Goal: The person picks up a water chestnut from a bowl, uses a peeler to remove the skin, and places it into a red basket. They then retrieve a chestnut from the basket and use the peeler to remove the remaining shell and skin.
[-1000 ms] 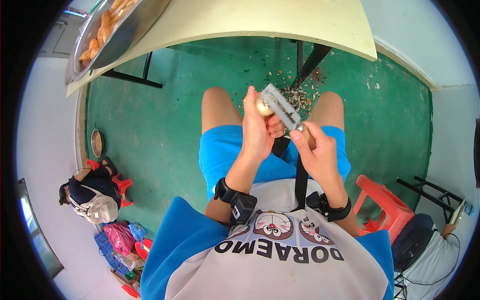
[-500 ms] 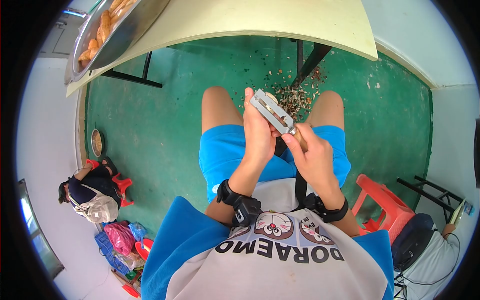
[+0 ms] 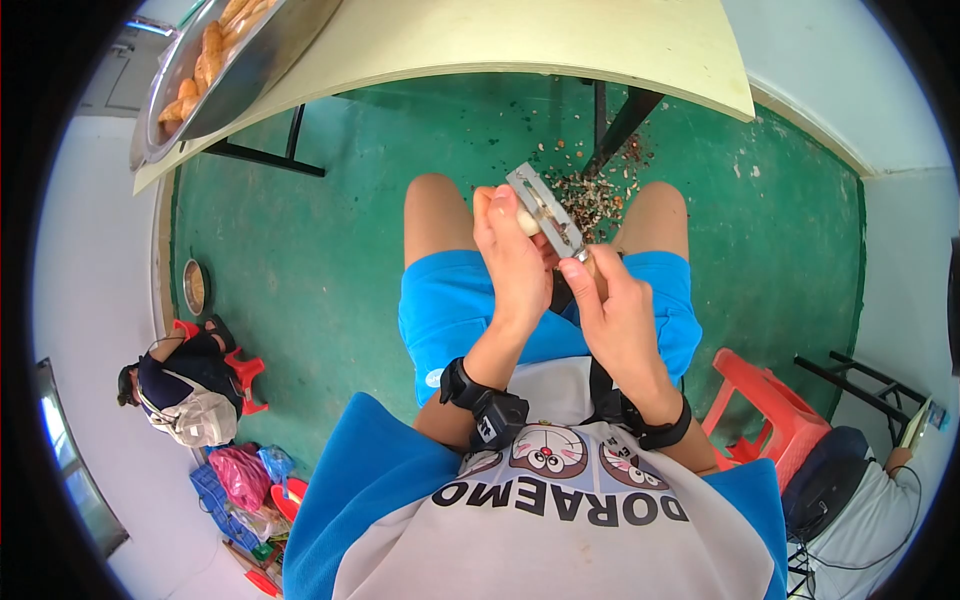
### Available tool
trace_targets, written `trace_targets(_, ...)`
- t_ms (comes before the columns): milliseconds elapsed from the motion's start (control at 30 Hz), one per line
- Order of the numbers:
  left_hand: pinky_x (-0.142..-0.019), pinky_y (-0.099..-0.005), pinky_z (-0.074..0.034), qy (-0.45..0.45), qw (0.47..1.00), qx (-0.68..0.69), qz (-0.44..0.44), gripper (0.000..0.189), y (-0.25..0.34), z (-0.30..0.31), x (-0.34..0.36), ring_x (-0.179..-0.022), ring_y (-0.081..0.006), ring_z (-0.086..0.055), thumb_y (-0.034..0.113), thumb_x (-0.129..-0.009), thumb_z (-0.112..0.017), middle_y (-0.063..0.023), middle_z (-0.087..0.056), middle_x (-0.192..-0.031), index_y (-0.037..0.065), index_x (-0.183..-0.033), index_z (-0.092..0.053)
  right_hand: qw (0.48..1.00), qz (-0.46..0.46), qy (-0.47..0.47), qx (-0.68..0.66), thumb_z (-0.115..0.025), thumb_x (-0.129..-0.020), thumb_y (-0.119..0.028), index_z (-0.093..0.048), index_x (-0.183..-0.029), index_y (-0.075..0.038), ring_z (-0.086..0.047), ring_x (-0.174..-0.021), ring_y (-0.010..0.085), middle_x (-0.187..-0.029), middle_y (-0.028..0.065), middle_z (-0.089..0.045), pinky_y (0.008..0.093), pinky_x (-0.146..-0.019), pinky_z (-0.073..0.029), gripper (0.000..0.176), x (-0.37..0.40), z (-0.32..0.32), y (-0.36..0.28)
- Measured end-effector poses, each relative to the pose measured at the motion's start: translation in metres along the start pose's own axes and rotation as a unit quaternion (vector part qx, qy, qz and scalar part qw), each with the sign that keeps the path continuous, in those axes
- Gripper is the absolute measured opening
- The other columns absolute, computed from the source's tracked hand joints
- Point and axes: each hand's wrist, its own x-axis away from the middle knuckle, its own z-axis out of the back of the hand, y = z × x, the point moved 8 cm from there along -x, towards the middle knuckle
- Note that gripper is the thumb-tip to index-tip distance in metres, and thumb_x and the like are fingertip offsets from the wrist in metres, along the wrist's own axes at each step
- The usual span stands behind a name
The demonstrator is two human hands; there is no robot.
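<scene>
Between my knees, my left hand (image 3: 510, 245) has its fingers wrapped round a pale, peeled piece of food (image 3: 527, 222), mostly hidden by the fingers. My right hand (image 3: 618, 305) grips the wooden handle of a metal peeler (image 3: 548, 212). The peeler's flat slotted head slants up and left, right beside the pale piece. Scattered peelings (image 3: 592, 205) lie on the green floor beyond my hands.
A pale table (image 3: 480, 35) spans the top, with a metal bowl (image 3: 215, 115) of orange-brown roots at its left end. A person (image 3: 190, 390) sits at the left near a small bowl (image 3: 195, 286). A red stool (image 3: 765, 410) stands at the right.
My left hand has tilted and shifted slightly left, showing more of the pale piece. The peeler has turned a little more upright and moved slightly up.
</scene>
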Motion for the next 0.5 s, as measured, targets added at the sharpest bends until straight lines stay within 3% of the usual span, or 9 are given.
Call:
trace_targets(67,-0.030,-0.0196,-0.022,-0.028,0.999,0.014,0.009,0.022,-0.002,-0.005,0.008,-0.037,-0.0067,-0.033,0.028,-0.088,-0.036,-0.0031,-0.038,-0.055,0.009,-0.078,-0.033,0.997,0.009,0.060,0.053,-0.049,-0.084,-0.031,-0.046,-0.078,-0.003,-0.051,-0.046,0.0346,-0.051,0.0151,-0.049,0.0400,-0.039,-0.035,0.028,-0.010,0.012,0.009)
trace_targets(100,-0.033,-0.0198,-0.018,-0.034,0.999,0.008,0.036,0.025,-0.004,-0.013,0.018,-0.038,-0.0069,-0.028,0.034,-0.088,-0.033,0.0000,-0.032,-0.051,0.011,-0.078,-0.034,0.995,-0.039,0.072,0.053,-0.049,-0.084,-0.031,-0.047,-0.077,-0.004,-0.049,-0.046,0.0343,-0.051,0.0155,-0.048,0.0399,-0.039,-0.034,0.027,-0.018,0.022,0.021)
trace_targets(200,-0.035,-0.0204,-0.019,-0.051,0.991,0.017,0.123,0.034,-0.015,-0.010,0.011,-0.040,-0.0077,-0.027,0.044,-0.086,-0.030,-0.0013,-0.032,-0.051,0.012,-0.077,-0.036,0.997,-0.040,0.061,-0.012,-0.051,-0.084,-0.030,-0.049,-0.078,-0.001,-0.041,-0.040,0.0146,-0.047,0.0094,-0.042,0.0299,-0.039,-0.031,0.029,-0.024,0.038,0.037)
trace_targets(300,-0.036,-0.0205,-0.019,-0.087,0.977,0.029,0.194,0.039,-0.022,-0.010,0.006,-0.041,-0.0084,-0.027,0.050,-0.085,-0.026,-0.0017,-0.032,-0.052,0.013,-0.078,-0.038,0.998,-0.020,0.036,-0.044,-0.053,-0.083,-0.027,-0.050,-0.081,0.001,-0.038,-0.045,0.0080,-0.048,0.0063,-0.043,0.0257,-0.040,-0.031,0.028,-0.018,0.038,0.026)
trace_targets(400,-0.036,-0.0207,-0.020,-0.101,0.970,0.038,0.220,0.041,-0.024,-0.017,0.013,-0.043,-0.0089,-0.029,0.052,-0.084,-0.024,-0.0007,-0.034,-0.054,0.014,-0.079,-0.039,0.999,0.008,0.023,-0.034,-0.055,-0.082,-0.026,-0.052,-0.085,0.000,-0.039,-0.046,0.0071,-0.051,0.0058,-0.046,0.0240,-0.041,-0.032,0.026,-0.011,0.036,0.009)
trace_targets(500,-0.036,-0.0201,-0.021,-0.082,0.972,0.046,0.214,0.037,-0.020,-0.015,0.010,-0.044,-0.0074,-0.030,0.049,-0.085,-0.026,-0.0013,-0.037,-0.056,0.014,-0.085,-0.037,0.998,0.032,0.028,-0.043,-0.056,-0.081,-0.026,-0.052,-0.085,0.000,-0.047,-0.045,0.0137,-0.054,0.0088,-0.051,0.0255,-0.042,-0.036,0.026,-0.006,0.032,0.005)
